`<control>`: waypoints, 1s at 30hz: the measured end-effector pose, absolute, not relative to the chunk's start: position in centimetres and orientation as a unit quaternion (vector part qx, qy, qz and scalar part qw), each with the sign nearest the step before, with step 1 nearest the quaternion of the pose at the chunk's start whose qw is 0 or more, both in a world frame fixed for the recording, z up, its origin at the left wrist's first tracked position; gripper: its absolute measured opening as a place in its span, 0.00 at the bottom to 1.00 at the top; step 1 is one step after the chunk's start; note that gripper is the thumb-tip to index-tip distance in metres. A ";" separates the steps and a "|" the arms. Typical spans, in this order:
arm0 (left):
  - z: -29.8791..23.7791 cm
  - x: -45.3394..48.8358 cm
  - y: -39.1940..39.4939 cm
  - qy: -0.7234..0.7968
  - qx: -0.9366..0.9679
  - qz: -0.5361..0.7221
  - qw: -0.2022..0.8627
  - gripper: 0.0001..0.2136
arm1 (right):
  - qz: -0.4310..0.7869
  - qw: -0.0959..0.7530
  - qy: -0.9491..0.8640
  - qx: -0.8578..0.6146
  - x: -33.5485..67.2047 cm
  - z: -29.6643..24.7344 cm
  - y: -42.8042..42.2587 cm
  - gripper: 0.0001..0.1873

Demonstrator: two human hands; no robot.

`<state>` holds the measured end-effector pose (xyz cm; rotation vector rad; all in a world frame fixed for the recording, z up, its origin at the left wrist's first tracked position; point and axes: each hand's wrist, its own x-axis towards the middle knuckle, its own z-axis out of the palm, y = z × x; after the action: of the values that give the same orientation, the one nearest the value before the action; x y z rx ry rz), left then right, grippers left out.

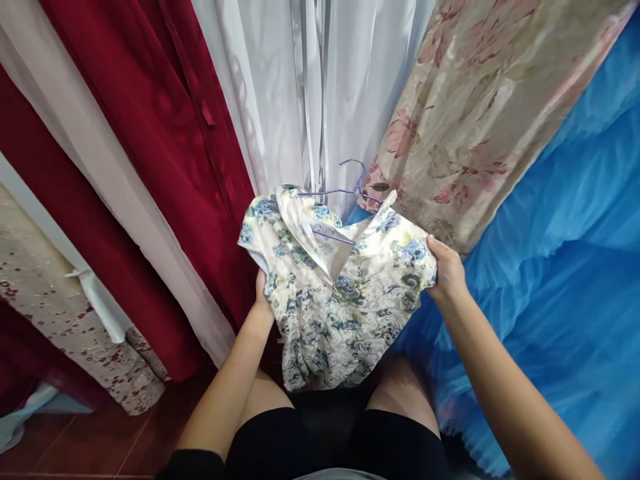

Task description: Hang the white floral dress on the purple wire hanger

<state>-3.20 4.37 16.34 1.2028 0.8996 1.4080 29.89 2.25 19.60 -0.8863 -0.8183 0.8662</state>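
Observation:
Between my hands is a white blouse (pixel 370 300) with a blue, grey and yellow floral print and an open V neckline. A thin purple hanger (pixel 327 193) sits inside its shoulders, with the hook sticking up past the collar. At the blouse's right shoulder edge, my right hand (pixel 447 268) grips the cloth, thumb on top. My left hand (pixel 262 293) is at the left armhole, its fingers mostly hidden behind the fabric and closed on it. The lower part of the blouse hangs gathered above my lap.
Long garments hang all around: dark red cloth (pixel 165 133) on the left, white cloth (pixel 270 80) ahead, beige floral cloth (pixel 465 120) and ruffled blue tulle (pixel 565 293) on the right. Reddish floor tiles (pixel 120 433) show at lower left.

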 end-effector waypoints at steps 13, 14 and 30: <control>5.7 -2.8 -2.0 0.465 0.395 0.626 0.485 0.24 | 0.346 0.666 -0.465 -0.469 28.4 15.3 1.9 0.16; 5.5 -2.6 -2.4 0.471 0.398 0.617 0.490 0.23 | 0.262 0.703 -0.452 -0.483 27.9 14.2 1.4 0.18; 7.9 -1.7 -6.3 0.446 0.414 0.611 0.506 0.28 | 0.511 0.506 -0.547 -0.429 13.7 5.8 -4.7 0.17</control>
<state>-1.67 -6.33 7.91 0.9977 1.0769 1.4750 13.70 -4.70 5.79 -1.0339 -1.3200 1.2337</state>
